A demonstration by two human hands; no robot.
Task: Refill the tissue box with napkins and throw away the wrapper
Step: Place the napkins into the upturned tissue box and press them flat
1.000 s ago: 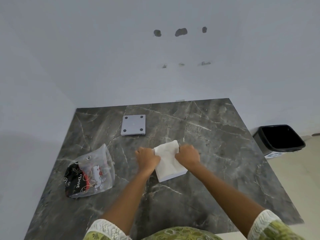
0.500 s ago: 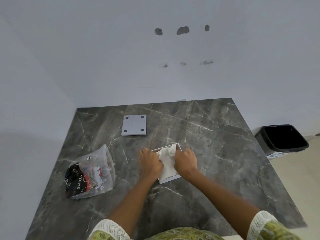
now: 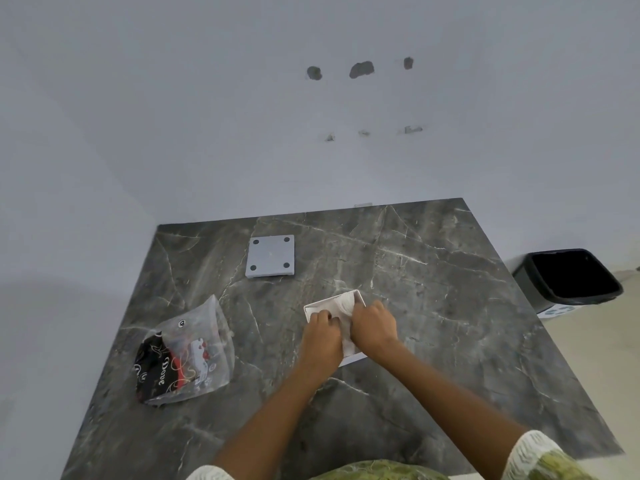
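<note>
A white open tissue box [image 3: 360,295] sits near the middle of the dark marble table [image 3: 433,323]. White napkins [image 3: 341,304] lie bunched inside it. My left hand [image 3: 320,336] and my right hand [image 3: 374,325] are both on top of the napkins, fingers curled, pressing them down into the box. The near half of the box is hidden under my hands. An empty clear plastic wrapper [image 3: 183,355] with black and red print lies on the table to the left, apart from both hands.
A grey square lid [image 3: 270,256] with dark round pads at its corners lies flat at the back of the table. A black waste bin [image 3: 571,277] stands on the floor to the right of the table. White walls close the back and left.
The flat stack of napkins that lay over the box has been pushed down into it; the box rim now shows. Both hands have drawn closer together over the napkins.
</note>
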